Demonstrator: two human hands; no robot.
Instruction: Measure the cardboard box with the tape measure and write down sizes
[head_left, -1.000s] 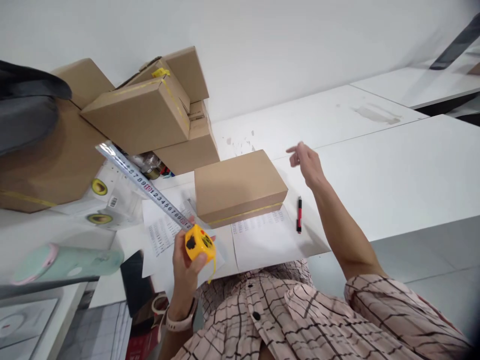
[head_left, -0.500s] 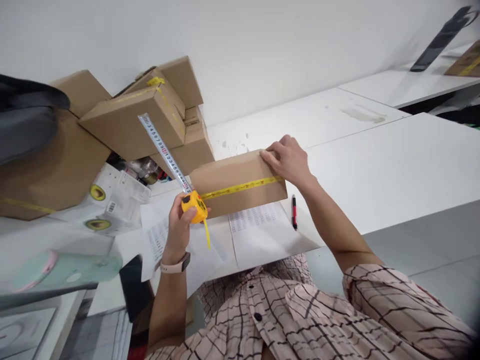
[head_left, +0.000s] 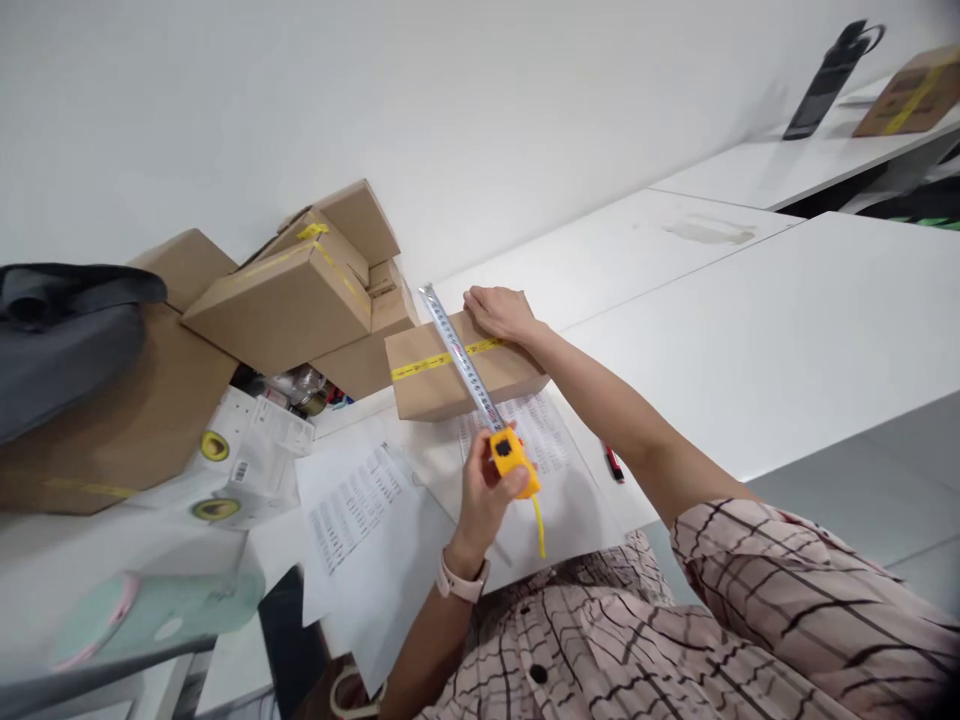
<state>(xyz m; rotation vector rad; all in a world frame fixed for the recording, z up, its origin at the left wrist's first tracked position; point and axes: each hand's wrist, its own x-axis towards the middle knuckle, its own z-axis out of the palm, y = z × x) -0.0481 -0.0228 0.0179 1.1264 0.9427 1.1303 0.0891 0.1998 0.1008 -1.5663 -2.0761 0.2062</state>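
Note:
My left hand (head_left: 484, 500) is closed around a yellow tape measure (head_left: 514, 462), with its metal blade (head_left: 463, 362) pulled out. The blade slants up and left across a small cardboard box (head_left: 435, 392) with yellow tape along its top; I cannot tell whether it touches the box. My right hand (head_left: 501, 312) grips the far edge of that box, its fingertips partly hidden behind it. Under and in front of the box lie printed sheets (head_left: 360, 510). A red and black pen (head_left: 613, 462) rests beside my right forearm.
Several cardboard boxes (head_left: 281, 315) are piled at the left against the wall. White cartons with avocado pictures (head_left: 247, 460) and a mint-green bottle (head_left: 169, 610) stand nearer. Far right on the white table (head_left: 720, 330) are a dark bottle (head_left: 825, 85) and another taped box (head_left: 911, 95).
My left hand has carried the tape measure rightward, so the blade now crosses over the box. The box has turned, and my right hand has shifted left along its far side.

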